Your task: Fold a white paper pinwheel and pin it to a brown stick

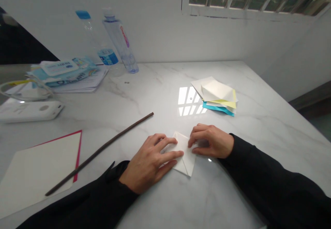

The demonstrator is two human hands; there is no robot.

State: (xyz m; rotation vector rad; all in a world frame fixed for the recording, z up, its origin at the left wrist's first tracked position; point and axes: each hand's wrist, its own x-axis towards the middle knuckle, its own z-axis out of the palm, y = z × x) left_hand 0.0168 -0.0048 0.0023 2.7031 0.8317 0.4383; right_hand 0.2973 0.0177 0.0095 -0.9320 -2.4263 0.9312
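Observation:
A small folded white paper (pixel 186 160) lies on the marble table (pixel 160 87) near the front edge. My left hand (pixel 151 162) rests flat on the paper's left part, fingers stretched out and pressing it down. My right hand (pixel 210 141) sits at the paper's upper right, fingers curled and pinching its edge. Both arms wear black sleeves.
A stack of white, yellow and blue paper sheets (pixel 217 96) lies behind the hands. A long thin dark stick (pixel 100 149) runs diagonally at left beside a white-and-pink sheet (pixel 38 168). Two plastic bottles (pixel 120 43), a wipes pack (pixel 64 70) and a white device (pixel 28 110) stand at far left.

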